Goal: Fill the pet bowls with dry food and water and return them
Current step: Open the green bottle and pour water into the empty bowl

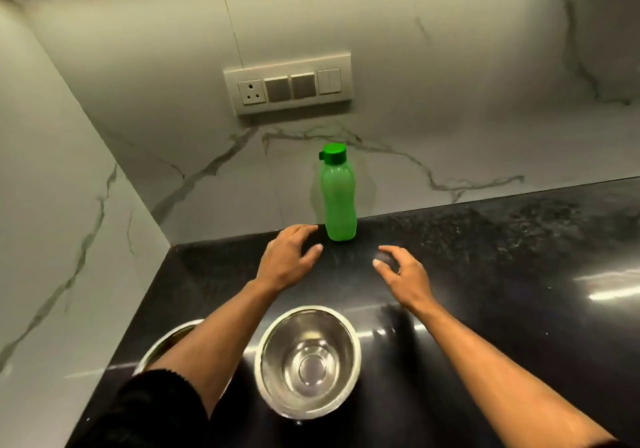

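Note:
A green plastic bottle (337,198) with a darker green cap stands upright at the back of the black counter, against the marble wall. My left hand (289,257) hovers just left of the bottle's base, fingers spread, holding nothing. My right hand (403,274) is a little right of and nearer than the bottle, fingers apart and holding nothing. A steel bowl (308,361) sits near me between my forearms; it looks to hold nothing. A second steel bowl (166,342) lies to its left, mostly hidden under my left forearm.
The black polished counter (502,274) stretches away to the right. Marble walls meet in a corner at the left (169,243). A switch and socket panel (289,83) is mounted on the back wall above the bottle.

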